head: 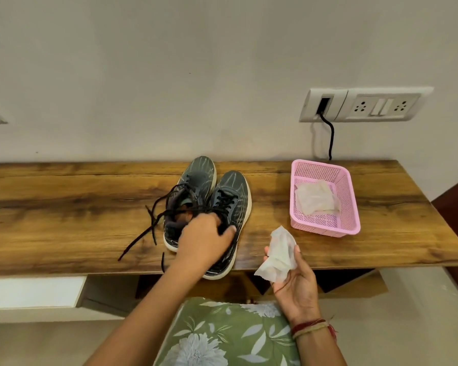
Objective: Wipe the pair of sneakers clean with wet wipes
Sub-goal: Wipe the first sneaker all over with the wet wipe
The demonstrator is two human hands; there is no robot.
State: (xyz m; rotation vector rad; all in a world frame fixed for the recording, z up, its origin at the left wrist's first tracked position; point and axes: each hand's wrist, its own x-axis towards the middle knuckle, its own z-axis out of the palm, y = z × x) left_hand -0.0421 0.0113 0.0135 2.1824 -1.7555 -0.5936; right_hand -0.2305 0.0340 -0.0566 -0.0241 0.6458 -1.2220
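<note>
Table (64,207) against the wall, running 9 to 3 o'clock. Pair sits mid-table, toes to 12: left sneaker (196,175) touching right sneaker (233,191), the right one nearer, heel over the front edge. Laces (148,223) trail on the table to 8 o'clock of the pair. Left hand (204,239) grips right sneaker at its heel end. Basket (349,196) at 3 o'clock of the pair, apart from it, spare wipes (315,199) in it. Right hand (296,281) at 5 o'clock of the pair, before the table edge, holds wipe (280,252) at 7 o'clock of basket. Socket panel (365,104) on wall at 12 o'clock of basket; cable (329,138) drops from it behind the table
</note>
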